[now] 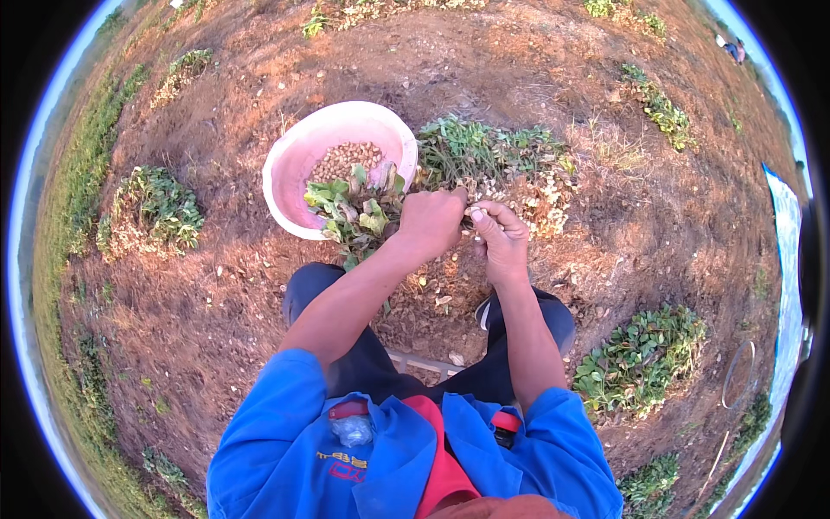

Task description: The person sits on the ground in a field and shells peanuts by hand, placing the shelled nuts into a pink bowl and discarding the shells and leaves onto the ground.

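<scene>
Peanut plants are gripped in my left hand, their leafy tops hanging left across the near rim of a pink plastic basin. Loose peanuts lie in that basin. Close beside it on the right, my right hand pinches a peanut pod between thumb and fingers at the root end of the bunch. Just beyond both hands, a heap of pulled peanut plants rests on the soil, its pods and roots turned towards me.
More peanut plant heaps lie on the dry soil, at the left and lower right. A pale sheet and a thin hoop are at the far right. Another person is far off, upper right. Part of a low seat shows between my legs.
</scene>
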The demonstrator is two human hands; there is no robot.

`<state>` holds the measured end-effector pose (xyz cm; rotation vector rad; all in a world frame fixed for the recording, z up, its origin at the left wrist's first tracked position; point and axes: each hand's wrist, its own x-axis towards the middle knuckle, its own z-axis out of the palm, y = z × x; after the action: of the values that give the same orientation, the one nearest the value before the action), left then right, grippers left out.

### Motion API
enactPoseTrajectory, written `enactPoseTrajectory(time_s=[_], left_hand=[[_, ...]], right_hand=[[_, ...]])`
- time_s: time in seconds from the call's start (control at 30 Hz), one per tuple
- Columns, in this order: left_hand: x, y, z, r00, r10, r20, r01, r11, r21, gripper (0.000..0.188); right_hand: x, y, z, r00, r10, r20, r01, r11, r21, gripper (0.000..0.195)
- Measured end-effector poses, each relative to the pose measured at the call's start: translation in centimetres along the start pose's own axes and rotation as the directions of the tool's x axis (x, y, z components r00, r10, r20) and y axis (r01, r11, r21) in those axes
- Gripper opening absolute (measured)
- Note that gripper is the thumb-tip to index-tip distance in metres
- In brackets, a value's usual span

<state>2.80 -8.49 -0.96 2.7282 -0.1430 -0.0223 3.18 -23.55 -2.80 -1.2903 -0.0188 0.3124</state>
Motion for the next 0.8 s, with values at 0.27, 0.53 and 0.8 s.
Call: enactPoseTrajectory(time_s=[0.27, 0.53, 0.8], left_hand=[[0.4, -0.6, 0.1, 0.997, -0.048, -0.059, 0.047, 0.999, -0.002, 0.024], [-0.2, -2.4, -2.1, 0.985, -0.166, -0.056, 0.164, 0.986, -0.03, 0.029], [-1.7, -10.1, -5.8, 0.665, -0.444, -0.601, 0.046, 0.827, -0.56, 0.023]], right_hand=[[-0.2, -1.1, 0.0, 0.97, 0.156, 0.188, -0.188, 0.967, 0.172, 0.012], [-1.0, -1.7, -1.2, 0.952, 0.011, 0.307, -0.119, 0.934, 0.337, 0.014], [2.0, -0.7, 2.6, 0.962, 0.221, 0.161, -0.27, 0.868, 0.416, 0.009]])
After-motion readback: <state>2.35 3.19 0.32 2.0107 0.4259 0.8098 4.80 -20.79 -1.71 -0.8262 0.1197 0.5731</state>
